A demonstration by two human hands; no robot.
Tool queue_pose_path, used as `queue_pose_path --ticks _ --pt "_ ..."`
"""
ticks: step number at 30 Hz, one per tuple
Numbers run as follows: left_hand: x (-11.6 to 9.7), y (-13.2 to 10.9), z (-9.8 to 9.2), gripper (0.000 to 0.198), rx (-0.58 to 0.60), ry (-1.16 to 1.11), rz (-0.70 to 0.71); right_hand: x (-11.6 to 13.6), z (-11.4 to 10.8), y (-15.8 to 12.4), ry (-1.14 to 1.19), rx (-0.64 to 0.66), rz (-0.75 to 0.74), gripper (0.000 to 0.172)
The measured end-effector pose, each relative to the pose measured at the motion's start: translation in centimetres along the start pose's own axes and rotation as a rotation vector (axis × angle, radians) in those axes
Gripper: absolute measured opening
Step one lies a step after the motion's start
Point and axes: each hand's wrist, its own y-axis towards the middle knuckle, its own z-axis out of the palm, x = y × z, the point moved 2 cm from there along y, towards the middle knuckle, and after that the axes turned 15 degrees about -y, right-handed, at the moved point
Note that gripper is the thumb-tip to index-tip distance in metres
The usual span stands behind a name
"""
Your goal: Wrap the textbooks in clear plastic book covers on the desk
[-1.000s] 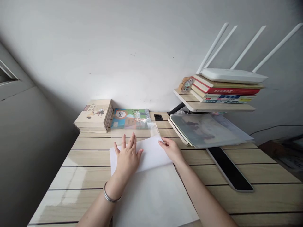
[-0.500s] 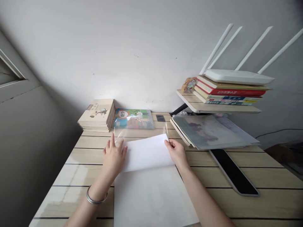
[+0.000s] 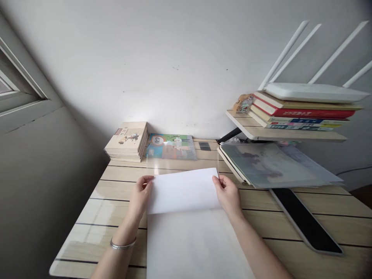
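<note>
Pinching thin white paper sheet (image 3: 183,190) at its far corners with left hand (image 3: 141,192) and right hand (image 3: 229,192). Likely handling light, limp, crease-prone; suiting gentle edge grips.

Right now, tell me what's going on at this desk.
A person pinches a white sheet by its far corners, left hand on the left one, right hand on the right. It lies on the desk over a larger, duller sheet that runs toward the person. At the back lie a book stack and a picture book; a shelf with a router is on the right.
</note>
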Motion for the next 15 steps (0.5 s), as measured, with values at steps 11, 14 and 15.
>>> queue_pose_path --ticks 11,14,15 --pt "-0.57 0.04 -0.65 0.037 0.012 0.001 -0.166 0.08 -0.23 -0.34 0.008 -0.042 0.013 0.039" --pt "-0.44 0.16 -0.53 0.040 0.010 -0.024 -0.188 0.06 -0.38 -0.37 0.035 -0.040 0.007 0.038" --pt "-0.37 0.21 -0.49 0.042 0.010 -0.038 -0.197 0.07 -0.44 -0.38 0.051 -0.039 0.006 0.037"
